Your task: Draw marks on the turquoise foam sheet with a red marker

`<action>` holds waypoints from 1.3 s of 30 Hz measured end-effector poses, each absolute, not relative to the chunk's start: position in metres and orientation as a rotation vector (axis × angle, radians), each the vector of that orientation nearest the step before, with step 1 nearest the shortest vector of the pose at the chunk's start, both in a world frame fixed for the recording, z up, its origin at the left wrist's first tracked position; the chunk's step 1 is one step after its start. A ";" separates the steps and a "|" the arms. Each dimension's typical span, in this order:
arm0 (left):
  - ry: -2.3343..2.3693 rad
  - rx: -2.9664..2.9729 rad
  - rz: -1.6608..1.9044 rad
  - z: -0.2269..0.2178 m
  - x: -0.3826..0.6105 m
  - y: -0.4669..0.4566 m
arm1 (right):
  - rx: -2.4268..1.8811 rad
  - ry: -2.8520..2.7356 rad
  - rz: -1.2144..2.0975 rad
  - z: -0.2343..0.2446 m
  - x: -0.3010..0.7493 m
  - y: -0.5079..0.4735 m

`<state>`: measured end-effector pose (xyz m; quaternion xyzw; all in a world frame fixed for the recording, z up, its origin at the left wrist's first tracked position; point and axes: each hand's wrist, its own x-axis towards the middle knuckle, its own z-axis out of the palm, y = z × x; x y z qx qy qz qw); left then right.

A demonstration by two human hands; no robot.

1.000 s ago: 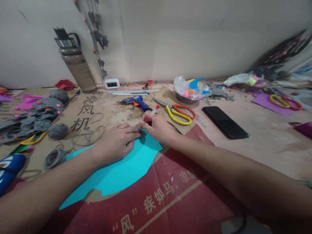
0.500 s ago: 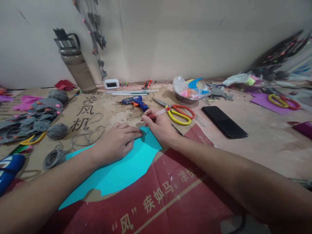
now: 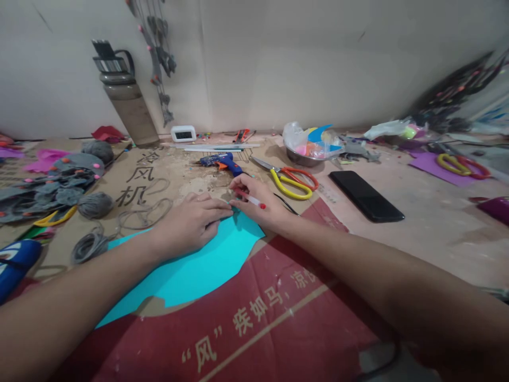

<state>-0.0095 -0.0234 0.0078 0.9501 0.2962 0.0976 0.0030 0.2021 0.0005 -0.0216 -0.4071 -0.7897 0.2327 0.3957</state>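
My right hand (image 3: 258,200) is closed around a red pen (image 3: 250,198) with a clear barrel, its red end pointing right toward the wrist. The pen's tip is hidden by the fingers. Under both hands lies a sheet of turquoise paper (image 3: 199,281) with a curved, cut edge. My left hand (image 3: 194,220) rests on the paper's upper part, palm down and holding nothing, its index finger stretched toward the right fingertips. Between the hands, a small part of the paper's top edge is mostly covered.
Beyond my hands lie yellow-and-red scissors (image 3: 292,183) and a blue glue gun (image 3: 225,162). A black phone (image 3: 366,196) is to the right, near a metal bowl (image 3: 306,157) of scraps. Left are grey yarn (image 3: 95,204), grey felt pieces (image 3: 59,185) and a bottle (image 3: 129,101).
The pen has tilted in my right hand, its rear end swinging down toward the wrist. The fingers now cover more of the paper's top edge. My left hand stays nearly still.
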 end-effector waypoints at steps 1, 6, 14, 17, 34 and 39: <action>0.918 2.973 0.317 0.007 -0.010 -0.023 | -1.026 -2.037 0.561 -0.022 0.203 0.001; 0.840 2.864 0.569 0.010 -0.011 -0.025 | -1.024 -2.127 0.467 -0.019 0.206 0.001; 1.011 2.814 0.828 0.013 -0.015 -0.028 | -1.053 -2.137 0.447 -0.021 0.204 0.000; 0.895 2.930 0.640 0.013 -0.013 -0.030 | -1.063 -2.126 0.461 -0.019 0.204 -0.001; 0.871 2.976 0.330 0.015 -0.006 -0.035 | -1.105 -1.879 0.629 -0.011 0.199 -0.006; 0.887 2.964 0.303 0.016 -0.006 -0.035 | -1.083 -1.652 0.763 -0.013 0.196 -0.003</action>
